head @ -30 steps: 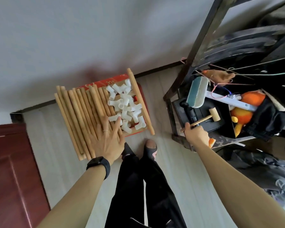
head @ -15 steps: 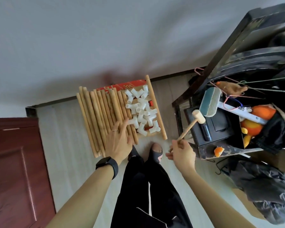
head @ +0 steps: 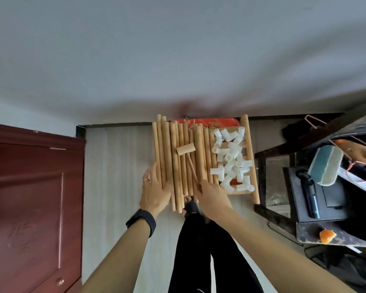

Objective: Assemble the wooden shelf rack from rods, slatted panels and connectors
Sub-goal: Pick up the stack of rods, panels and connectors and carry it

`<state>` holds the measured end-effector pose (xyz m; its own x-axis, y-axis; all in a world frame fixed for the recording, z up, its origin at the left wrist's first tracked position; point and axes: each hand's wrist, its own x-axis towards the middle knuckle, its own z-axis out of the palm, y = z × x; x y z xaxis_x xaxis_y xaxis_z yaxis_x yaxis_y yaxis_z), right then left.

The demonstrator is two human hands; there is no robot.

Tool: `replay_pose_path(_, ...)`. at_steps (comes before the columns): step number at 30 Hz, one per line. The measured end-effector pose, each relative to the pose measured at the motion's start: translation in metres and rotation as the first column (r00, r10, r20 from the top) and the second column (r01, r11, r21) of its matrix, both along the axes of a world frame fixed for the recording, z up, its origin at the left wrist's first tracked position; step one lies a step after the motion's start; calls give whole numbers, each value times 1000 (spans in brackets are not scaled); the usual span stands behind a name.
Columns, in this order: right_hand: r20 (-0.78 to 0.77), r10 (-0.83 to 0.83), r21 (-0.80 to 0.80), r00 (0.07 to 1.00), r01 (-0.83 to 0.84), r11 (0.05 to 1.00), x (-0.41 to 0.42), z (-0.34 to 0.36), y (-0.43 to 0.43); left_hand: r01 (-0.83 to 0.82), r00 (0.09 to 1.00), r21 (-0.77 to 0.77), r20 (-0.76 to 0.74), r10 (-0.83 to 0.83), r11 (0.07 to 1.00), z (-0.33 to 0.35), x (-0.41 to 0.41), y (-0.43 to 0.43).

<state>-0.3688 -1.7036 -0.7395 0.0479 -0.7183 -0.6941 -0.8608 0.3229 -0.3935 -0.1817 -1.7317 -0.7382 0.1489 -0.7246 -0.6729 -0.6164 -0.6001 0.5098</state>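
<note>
Several wooden rods (head: 169, 157) lie side by side on a slatted panel over a red box (head: 207, 123). A heap of white plastic connectors (head: 232, 159) sits on the panel's right part, with one more rod (head: 250, 157) along its right edge. My left hand (head: 155, 189) rests flat with straight fingers on the near ends of the left rods. My right hand (head: 211, 194) grips the handle of a small wooden mallet (head: 186, 149), whose head lies over the middle of the rods.
A dark red door (head: 30, 197) stands at the left. A black metal rack (head: 317, 187) with a brush, black boxes and orange items is at the right. Pale floor (head: 114, 166) lies between door and rods. My legs and feet are below the rods.
My right hand lifted the mallet off the black rack at the right and carried it left over the rods. My left hand stayed on the rods. The view swung right to left.
</note>
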Motion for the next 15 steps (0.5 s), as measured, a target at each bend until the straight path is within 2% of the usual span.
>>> replay_pose_path(2, -12, -57, -13, 998, 57, 998, 0, -1, 0, -33, 999, 30, -31, 34, 999, -7, 3, -6)
replay_pose_path(5, 73, -336, -96, 939, 342, 935, -26, 11, -4, -122, 987, 131, -86, 134, 984, -16, 9, -25)
replay_pose_path(6, 102, -441, -133, 892, 452, 882, -41, 16, -7, -154, 979, 180, -108, 175, 972, -20, 11, -33)
replay_pose_path(8, 167, -652, -184, 740, 673, 716, -77, 25, -20, -225, 946, 292, -164, 280, 930, -30, 17, -51)
replay_pose_path(10, 188, -772, -181, 607, 794, 581, -115, 21, -35, -317, 876, 396, -226, 426, 862, -43, 20, -66)
replay_pose_path(12, 162, -831, -20, 532, 844, 536, -146, 3, -50, -383, 807, 467, -251, 534, 797, -55, 23, -76)
replay_pose_path(15, 80, -919, 413, 386, 826, 383, -176, -32, -60, -407, 768, 507, -261, 585, 760, -72, 28, -83)
